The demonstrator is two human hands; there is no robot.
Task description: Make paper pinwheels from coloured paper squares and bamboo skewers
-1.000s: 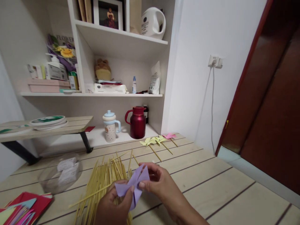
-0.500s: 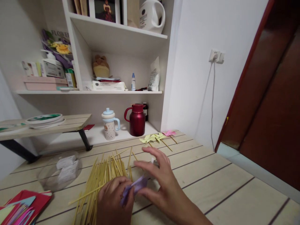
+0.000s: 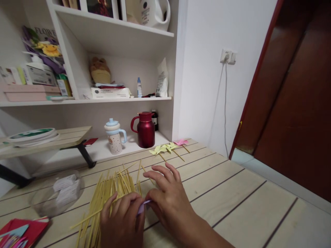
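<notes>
A small piece of purple paper (image 3: 141, 208) is between my two hands, mostly covered by the fingers. My left hand (image 3: 122, 218) is closed on its left side, low over the sticks. From the right, my right hand (image 3: 169, 198) pinches the paper's edge between thumb and forefinger, its other fingers raised. Under and beyond my left hand lies a loose spread of thin yellowish sticks (image 3: 103, 193). Farther back on the table are two pale yellow paper pinwheels (image 3: 162, 148) and a pink one (image 3: 181, 142), each on a stick.
At the left are a clear round container (image 3: 38, 199) with white packets and a stack of coloured paper (image 3: 33, 229). A raised wooden stand (image 3: 74, 134) holds white plates (image 3: 33, 136). A speckled cup (image 3: 114, 139) and a red jug (image 3: 146, 132) stand on the lowest shelf level.
My right thumb and forefinger have closed on the purple paper, where before the hand was spread wider. Less paper shows now. The whole view has shifted, moving the scene leftward.
</notes>
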